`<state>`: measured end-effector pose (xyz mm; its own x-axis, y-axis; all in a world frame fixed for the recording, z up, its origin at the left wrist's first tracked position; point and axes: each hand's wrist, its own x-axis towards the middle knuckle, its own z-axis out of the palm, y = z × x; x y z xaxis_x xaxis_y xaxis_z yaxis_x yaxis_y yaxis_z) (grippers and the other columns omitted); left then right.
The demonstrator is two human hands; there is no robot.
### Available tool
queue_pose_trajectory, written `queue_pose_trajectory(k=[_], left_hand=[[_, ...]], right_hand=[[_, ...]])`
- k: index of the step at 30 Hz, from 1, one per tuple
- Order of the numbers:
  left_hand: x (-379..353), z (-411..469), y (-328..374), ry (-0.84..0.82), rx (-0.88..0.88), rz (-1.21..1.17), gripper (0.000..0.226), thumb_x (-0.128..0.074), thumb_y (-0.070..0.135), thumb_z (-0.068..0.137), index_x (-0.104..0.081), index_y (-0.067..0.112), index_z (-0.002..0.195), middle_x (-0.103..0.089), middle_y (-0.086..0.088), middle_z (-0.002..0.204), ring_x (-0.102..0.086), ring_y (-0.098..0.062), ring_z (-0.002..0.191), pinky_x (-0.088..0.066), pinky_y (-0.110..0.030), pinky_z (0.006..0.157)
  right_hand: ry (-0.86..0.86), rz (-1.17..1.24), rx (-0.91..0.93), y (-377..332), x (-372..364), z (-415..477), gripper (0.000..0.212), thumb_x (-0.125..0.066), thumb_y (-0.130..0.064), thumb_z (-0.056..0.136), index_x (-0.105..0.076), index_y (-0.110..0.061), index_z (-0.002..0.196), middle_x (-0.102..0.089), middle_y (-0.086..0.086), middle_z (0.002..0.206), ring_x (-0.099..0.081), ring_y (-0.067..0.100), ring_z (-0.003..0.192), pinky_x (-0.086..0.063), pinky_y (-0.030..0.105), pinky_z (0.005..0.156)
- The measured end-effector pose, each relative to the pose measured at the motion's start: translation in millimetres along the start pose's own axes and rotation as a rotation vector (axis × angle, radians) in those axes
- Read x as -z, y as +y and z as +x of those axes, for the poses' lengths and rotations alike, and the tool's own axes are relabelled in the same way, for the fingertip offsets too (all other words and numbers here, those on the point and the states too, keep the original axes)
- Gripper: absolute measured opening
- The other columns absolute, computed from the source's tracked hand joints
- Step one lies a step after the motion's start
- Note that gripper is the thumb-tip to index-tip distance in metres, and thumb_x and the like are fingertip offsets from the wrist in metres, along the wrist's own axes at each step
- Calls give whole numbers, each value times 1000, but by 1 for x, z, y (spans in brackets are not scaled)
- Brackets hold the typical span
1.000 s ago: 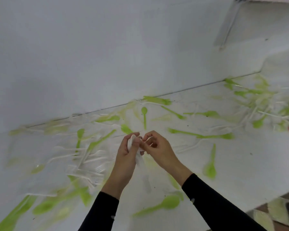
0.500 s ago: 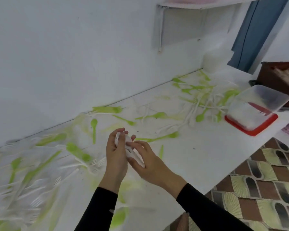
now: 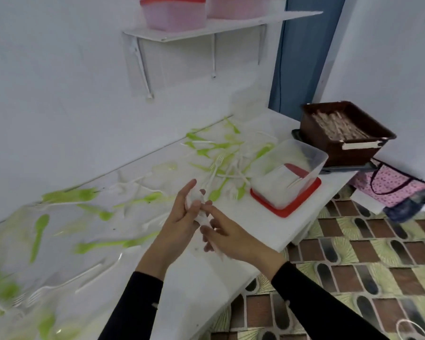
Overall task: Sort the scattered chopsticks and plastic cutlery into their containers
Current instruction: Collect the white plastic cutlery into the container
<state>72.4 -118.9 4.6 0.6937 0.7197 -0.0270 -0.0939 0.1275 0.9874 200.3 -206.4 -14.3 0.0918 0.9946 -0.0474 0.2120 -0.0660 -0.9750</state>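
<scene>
A white counter (image 3: 267,224) runs along a white wall (image 3: 59,94), strewn with green and white plastic cutlery (image 3: 221,165) (much of it blurred). Over the counter, the left hand (image 3: 179,217) and right hand (image 3: 233,239) both grip a bundle of white cutlery (image 3: 202,217), fingers curled round it. To the right stands a clear container (image 3: 304,155), and behind it a brown basket (image 3: 341,155) of chopsticks (image 3: 339,126).
</scene>
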Motion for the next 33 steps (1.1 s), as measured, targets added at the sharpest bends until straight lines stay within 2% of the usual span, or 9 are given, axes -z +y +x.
queue_pose_trajectory(k=[5, 10, 15, 17, 19, 21, 27, 30, 33], left_hand=[[-47, 35, 6, 10, -59, 8, 41, -47, 31, 99, -43, 38, 139, -61, -3, 132, -69, -24, 96, -52, -39, 58], [-82, 82, 3, 148, -136, 156, 29, -40, 37, 104, -44, 50, 130, -56, 1, 130, -68, -21, 99, -57, -42, 80], [-109, 138, 7, 97, -214, 101, 29, -46, 24, 104, -45, 44, 125, -44, 4, 140, -59, -20, 109, -54, -35, 73], [-118, 158, 11, 105, -234, 24, 26, -46, 19, 103, -44, 36, 123, -51, 5, 131, -61, -16, 111, -53, -32, 81], [-130, 179, 12, 115, -277, 12, 24, -46, 17, 103, -43, 32, 122, -52, 2, 118, -63, -18, 113, -52, -35, 93], [-144, 199, 11, 175, -316, 81, 24, -47, 20, 104, -41, 36, 121, -48, -1, 112, -64, -16, 103, -52, -34, 89], [-180, 247, -2, 239, -239, 84, 33, -51, 25, 99, -34, 40, 122, -40, -3, 117, -61, -20, 104, -52, -39, 94], [-180, 255, -11, 150, -143, 177, 38, -59, 22, 94, -38, 33, 124, -48, -10, 127, -63, -15, 106, -52, -40, 99], [-179, 261, -19, 225, -88, 201, 27, -61, 21, 95, -46, 24, 117, -53, -15, 121, -66, -19, 98, -58, -33, 85]], right_hand=[[41, 113, -27, -2, 52, -3, 39, -55, -32, 99, -45, -46, 134, -58, 4, 83, -58, 18, 61, -50, 32, 61], [52, -25, -6, -1, 99, 11, 42, -57, -45, 95, -41, -52, 134, -65, -6, 109, -70, 18, 82, -58, 45, 83], [85, -6, 1, -1, 160, 40, 37, -55, -32, 98, -46, -40, 133, -67, 0, 106, -71, 29, 92, -52, 55, 92], [92, -30, 40, -3, 183, 52, 35, -54, -20, 99, -50, -30, 133, -65, 3, 111, -66, 31, 98, -53, 50, 94], [110, -74, 66, -7, 211, 63, 34, -56, -12, 99, -54, -29, 128, -60, -9, 117, -61, 16, 106, -50, 26, 96], [97, -135, 69, -13, 238, 69, 40, -64, -14, 94, -53, -35, 127, -58, -18, 120, -55, 4, 114, -44, 13, 94], [86, -563, 88, 3, 297, 96, 37, -59, -17, 96, -44, -14, 130, -64, -5, 97, -58, 13, 77, -44, 30, 68], [33, -611, 14, 21, 320, 100, 29, -56, -18, 98, -48, -12, 126, -65, 4, 109, -62, 23, 95, -48, 36, 84], [-10, -587, 1, 35, 334, 108, 30, -60, -22, 96, -55, -18, 125, -63, -3, 120, -60, 15, 104, -47, 30, 90]])
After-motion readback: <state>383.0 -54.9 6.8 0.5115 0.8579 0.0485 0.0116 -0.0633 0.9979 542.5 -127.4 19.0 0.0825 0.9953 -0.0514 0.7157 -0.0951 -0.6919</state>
